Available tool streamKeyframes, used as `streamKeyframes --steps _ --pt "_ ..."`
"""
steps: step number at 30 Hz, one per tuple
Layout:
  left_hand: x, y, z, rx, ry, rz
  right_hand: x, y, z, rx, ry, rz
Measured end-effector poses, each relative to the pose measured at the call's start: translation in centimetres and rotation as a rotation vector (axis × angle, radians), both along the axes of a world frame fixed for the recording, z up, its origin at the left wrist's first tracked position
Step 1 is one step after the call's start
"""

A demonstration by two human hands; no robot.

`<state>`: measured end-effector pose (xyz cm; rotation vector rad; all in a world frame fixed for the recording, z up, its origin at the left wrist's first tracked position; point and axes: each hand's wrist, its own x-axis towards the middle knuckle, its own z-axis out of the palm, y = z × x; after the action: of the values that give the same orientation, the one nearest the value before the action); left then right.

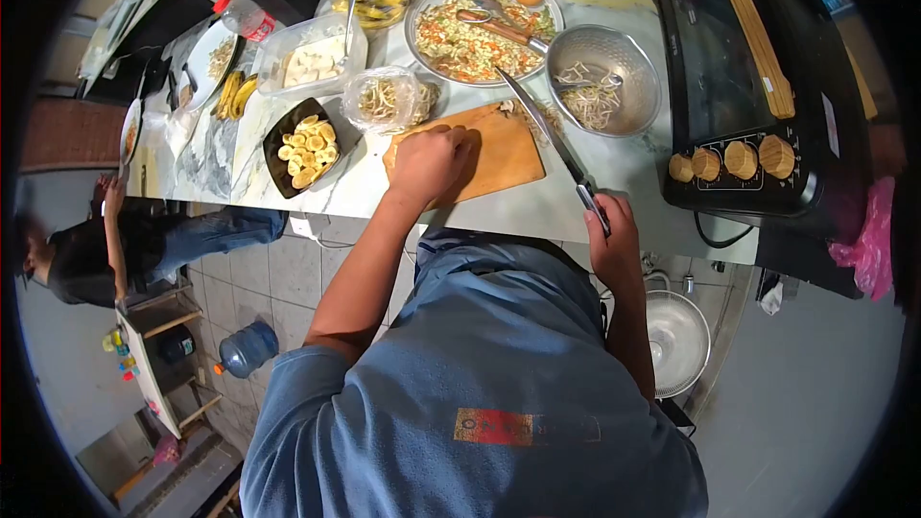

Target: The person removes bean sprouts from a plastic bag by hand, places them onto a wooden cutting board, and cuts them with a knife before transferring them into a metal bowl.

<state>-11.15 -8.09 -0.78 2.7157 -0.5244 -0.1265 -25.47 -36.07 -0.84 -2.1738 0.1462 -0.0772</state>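
Note:
My right hand [615,235] is closed round the handle of a long knife [552,134], whose blade points up and left past the right end of the wooden cutting board [504,158]. My left hand [432,163] rests over the left part of the board with its fingers curled; anything under them is hidden. Small scraps lie at the board's top right corner. Left of the board stands a dark square bowl [278,149] of sliced bananas. Just above the board is a plastic bag of bean sprouts [386,99].
A large tray of chopped vegetables [422,50] with an egg, a metal colander [638,86] with sprouts and a tub of white pieces [312,59] stand behind the board. A black oven [748,134] is at right. Another person [91,249] stands at far left.

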Motion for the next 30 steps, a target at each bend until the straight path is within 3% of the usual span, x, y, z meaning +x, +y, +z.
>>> streamKeyframes --steps 2,4,8,10,19,30 --pt "0.5 -0.5 -0.2 0.041 0.002 -0.041 -0.2 -0.1 0.1 -0.006 0.029 -0.028" --pt "0.3 -0.7 -0.2 -0.128 -0.021 -0.074 -0.6 -0.2 0.0 -0.058 -0.002 -0.037" --pt "0.1 0.4 -0.8 -0.191 0.030 -0.030 -1.2 0.1 -0.1 -0.050 0.018 -0.075" --pt "0.1 1.0 -1.4 -0.186 -0.109 -0.046 -1.5 0.4 0.0 0.092 0.189 -0.088" --pt "0.0 0.0 -2.3 -0.177 -0.235 0.014 -0.8 2.5 2.1 0.248 0.359 -0.019" --pt "0.5 -0.1 -3.2 -0.238 -0.183 0.057 -0.5 3.0 3.4 0.025 0.329 0.073"
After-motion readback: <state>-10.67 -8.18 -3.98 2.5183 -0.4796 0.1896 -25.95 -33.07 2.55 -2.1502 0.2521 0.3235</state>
